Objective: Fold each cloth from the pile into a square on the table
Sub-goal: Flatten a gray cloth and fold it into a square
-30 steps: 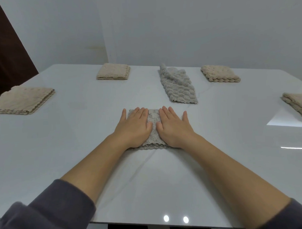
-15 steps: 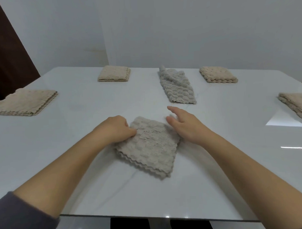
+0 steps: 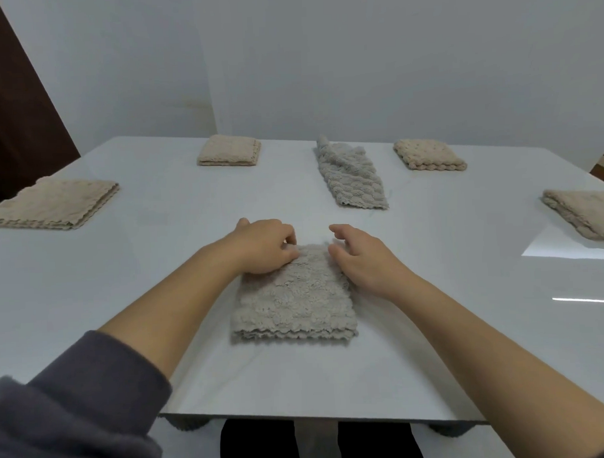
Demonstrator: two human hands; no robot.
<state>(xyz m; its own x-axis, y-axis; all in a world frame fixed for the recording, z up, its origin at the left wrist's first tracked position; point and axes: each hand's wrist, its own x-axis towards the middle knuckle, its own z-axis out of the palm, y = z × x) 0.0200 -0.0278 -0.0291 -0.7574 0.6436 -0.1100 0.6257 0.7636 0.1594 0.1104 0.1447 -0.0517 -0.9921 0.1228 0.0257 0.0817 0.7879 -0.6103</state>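
1. Now, the left hand (image 3: pixel 267 247) pinches the far left corner of the cloth (image 3: pixel 292 297); the right hand (image 3: pixel 363 261) curls at the far right corner, grip unclear.
2. The cloth lies mid-frame on the desk (image 3: pixel 124 269); I would align its edges squarely, then press flat.

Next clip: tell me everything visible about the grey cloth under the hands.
The folded grey cloth is a fluffy, scale-textured square of several layers, with its scalloped edges stacked toward the person. It lies flat on the white table. The left hand curls its fingers onto the far left corner; the right hand touches the far right edge.
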